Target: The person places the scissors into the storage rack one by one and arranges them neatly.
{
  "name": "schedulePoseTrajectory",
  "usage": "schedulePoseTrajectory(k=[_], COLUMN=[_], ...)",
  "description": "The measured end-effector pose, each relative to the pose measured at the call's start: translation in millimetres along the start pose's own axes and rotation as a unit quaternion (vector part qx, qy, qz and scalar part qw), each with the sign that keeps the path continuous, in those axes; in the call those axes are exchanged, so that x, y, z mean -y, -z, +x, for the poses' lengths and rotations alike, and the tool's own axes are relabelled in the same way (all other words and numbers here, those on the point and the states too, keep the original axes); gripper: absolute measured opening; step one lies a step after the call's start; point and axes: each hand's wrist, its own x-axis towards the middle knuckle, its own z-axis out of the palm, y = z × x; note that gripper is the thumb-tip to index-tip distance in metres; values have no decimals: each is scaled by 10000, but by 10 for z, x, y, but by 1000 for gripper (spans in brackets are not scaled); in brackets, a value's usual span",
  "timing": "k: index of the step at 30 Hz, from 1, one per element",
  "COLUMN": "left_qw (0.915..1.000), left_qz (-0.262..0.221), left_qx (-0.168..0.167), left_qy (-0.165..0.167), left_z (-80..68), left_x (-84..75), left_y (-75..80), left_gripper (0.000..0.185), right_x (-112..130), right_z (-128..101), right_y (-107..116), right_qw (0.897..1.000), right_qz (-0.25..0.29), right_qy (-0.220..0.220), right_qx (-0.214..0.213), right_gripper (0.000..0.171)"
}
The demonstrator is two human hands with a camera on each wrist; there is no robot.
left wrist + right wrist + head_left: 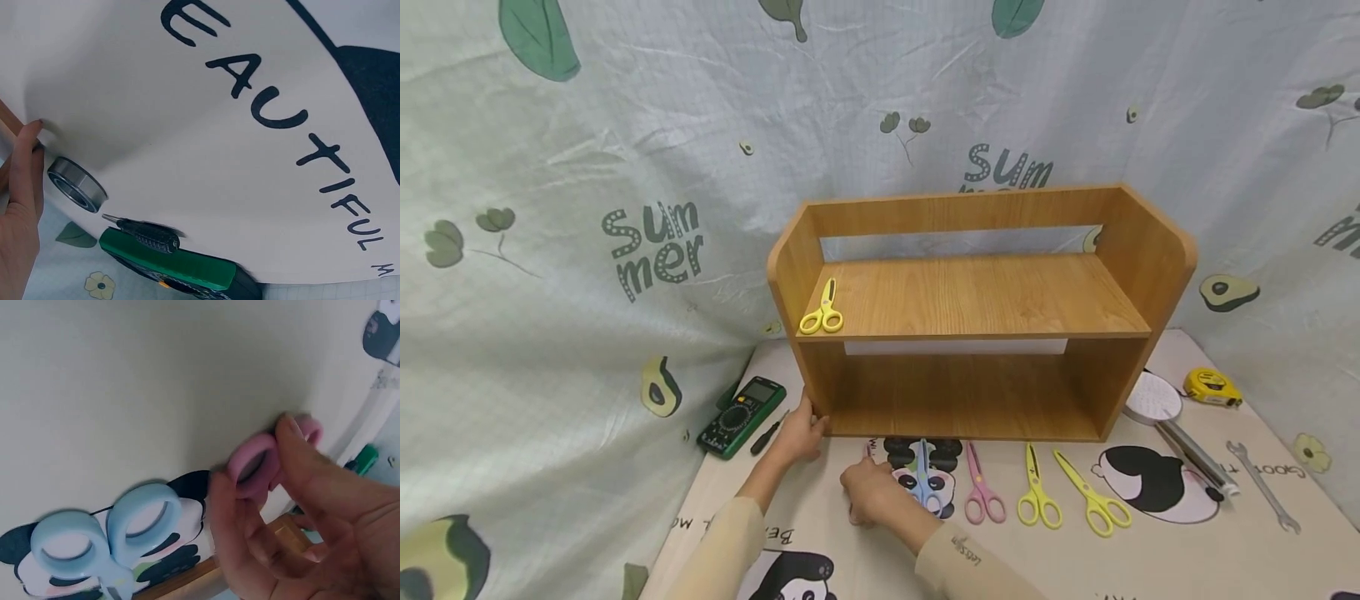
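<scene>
Pink scissors [269, 459] pinched in right hand [868, 493], left hand [797, 433] flat against shelf [977, 308]; lifting up needed next.

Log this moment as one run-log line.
left hand: rests on wooden two-tier shelf corner | right hand: pinches pink plastic scissors on mat | beside: blue plastic scissors
</scene>
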Motion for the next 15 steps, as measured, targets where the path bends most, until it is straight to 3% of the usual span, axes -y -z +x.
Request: schedulePoseTrajectory(k=[5,15], left_qw=[9999,9998], left_qz=[25,-75], left_qx=[6,68], left_qy=[103,187], left_z=[-13,-10], left_x=[19,-19], left_y=[-11,8], left_gripper=[58,59], right_x=[-4,-6], right_z=[9,-54], right_y=[34,26], right_qw=[9993,9984], right_qz=[-49,351], right_qy=[247,384], right_qx=[292,215], right_gripper=[24,26])
